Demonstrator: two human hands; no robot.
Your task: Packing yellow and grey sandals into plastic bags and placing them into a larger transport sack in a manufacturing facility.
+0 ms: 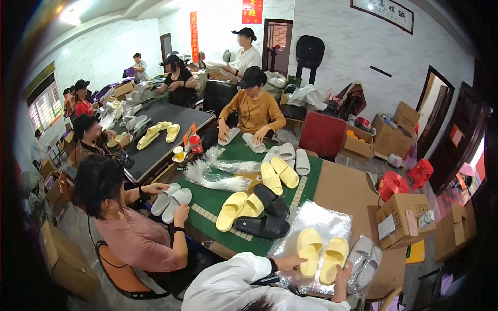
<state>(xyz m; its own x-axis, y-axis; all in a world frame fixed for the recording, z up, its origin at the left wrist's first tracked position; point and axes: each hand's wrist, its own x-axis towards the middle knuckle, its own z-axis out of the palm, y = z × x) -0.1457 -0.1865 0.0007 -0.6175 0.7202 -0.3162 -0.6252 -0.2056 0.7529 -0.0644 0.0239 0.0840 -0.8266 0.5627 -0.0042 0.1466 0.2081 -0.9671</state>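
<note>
We have a pair of pale yellow foam slide sandals (321, 254) lying side by side, soles down, on a sheet of clear crinkled plastic wrap (316, 217) at the near edge of the green felt table top (218, 199). Our left hand (292, 262) grips the heel end of the left sandal, fingers curled around its edge, and our right hand (343, 273) holds the heel of the right sandal, fingers wrapped under it. Just to the right lies a pair of light grey slides sealed in a clear plastic bag (364, 262), touching the wrap. Beyond the wrap sit a pair of black slides (267, 215), one lying across the other, and next to them more yellow slides (239, 207). To the right there is an open brown cardboard box (404, 220). On our left a person in a pink shirt (137, 238) handles a pair of grey slides (171, 199), and across the table a person in a mustard top (254, 111) has hands on another grey pair (241, 139).
</note>
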